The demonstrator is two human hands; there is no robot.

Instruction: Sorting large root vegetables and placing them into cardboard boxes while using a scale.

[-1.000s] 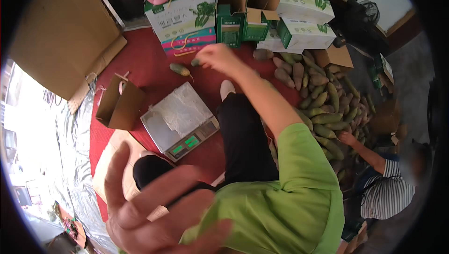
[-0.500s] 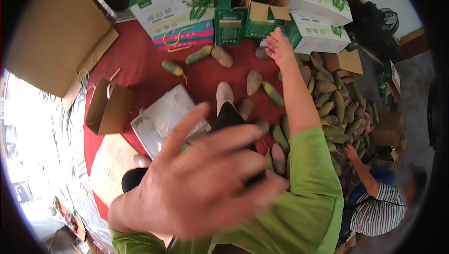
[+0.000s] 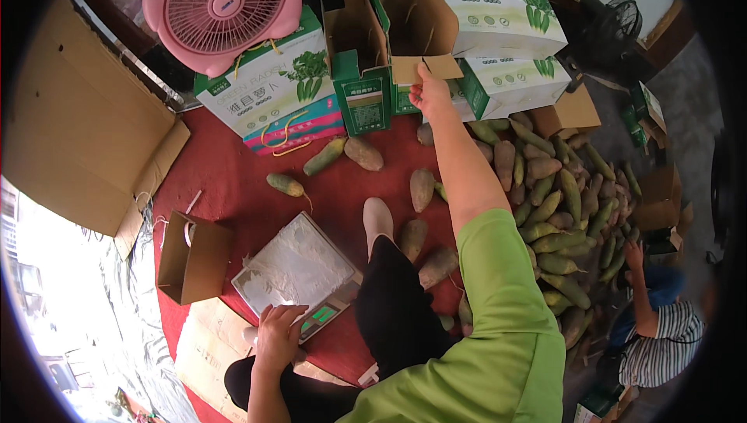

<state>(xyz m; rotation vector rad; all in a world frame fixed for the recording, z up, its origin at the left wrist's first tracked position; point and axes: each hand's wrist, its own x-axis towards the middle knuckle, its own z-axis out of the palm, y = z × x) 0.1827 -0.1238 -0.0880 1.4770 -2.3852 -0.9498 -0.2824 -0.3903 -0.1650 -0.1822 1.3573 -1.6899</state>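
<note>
My right hand (image 3: 431, 98) reaches out to an open green carton (image 3: 419, 26) at the back, its fingers curled at the brown front flap and seemingly pinching it. Beside that carton stands a second tall open green one (image 3: 366, 90). My left hand (image 3: 278, 336) is down by the near corner of a flat digital scale (image 3: 294, 263). Its fingers are loosely apart and hold nothing. The scale's platform bears a whitish smeared film, and its display glows green. Several green and purplish-brown radishes lie on the red cloth, including one (image 3: 364, 154) before the cartons.
A large radish pile (image 3: 568, 213) fills the right, where a person in a striped shirt (image 3: 661, 345) reaches in. White-and-green boxes (image 3: 498, 10) are stacked behind. A pink fan (image 3: 226, 4) tops another box. An open brown carton (image 3: 194, 259) and a large cardboard sheet (image 3: 78, 127) stand left.
My left hand has dropped from close before the view to beside the scale. My right hand has moved onto the open carton's flap. The view has tilted, showing more of the fan.
</note>
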